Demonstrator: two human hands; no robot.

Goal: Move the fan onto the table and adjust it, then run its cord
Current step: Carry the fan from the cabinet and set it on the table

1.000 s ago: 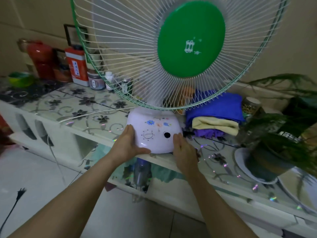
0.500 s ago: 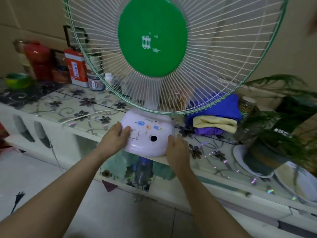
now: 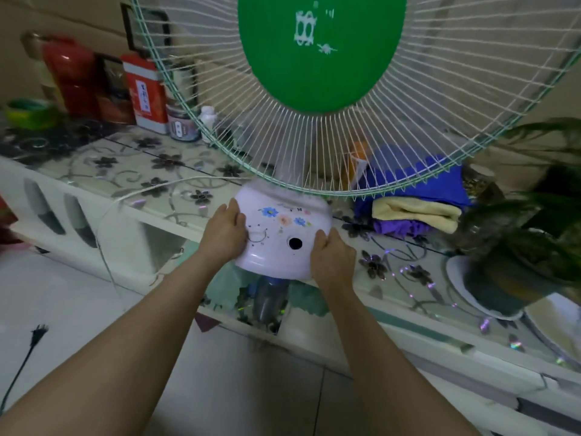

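Observation:
The fan has a white base (image 3: 284, 237) with flower prints and a dark hole, and a big wire cage with a green centre disc (image 3: 317, 48). Its base sits at the front edge of the patterned table (image 3: 132, 171). My left hand (image 3: 224, 236) grips the base's left side and my right hand (image 3: 331, 262) grips its right side. The fan's white cord (image 3: 157, 188) runs left across the tabletop and drops over the edge. A black plug (image 3: 37, 331) lies on the floor at the lower left.
Red tins (image 3: 144, 92), jars and a green bowl (image 3: 28, 111) stand at the table's back left. Folded blue and yellow cloths (image 3: 418, 209) lie right of the fan. A potted plant (image 3: 518, 256) on a saucer stands at the right. Tiled floor lies below.
The fan head has swung from right of centre toward the middle and looms larger. Both hands stay on the base, which has shifted slightly along the table edge.

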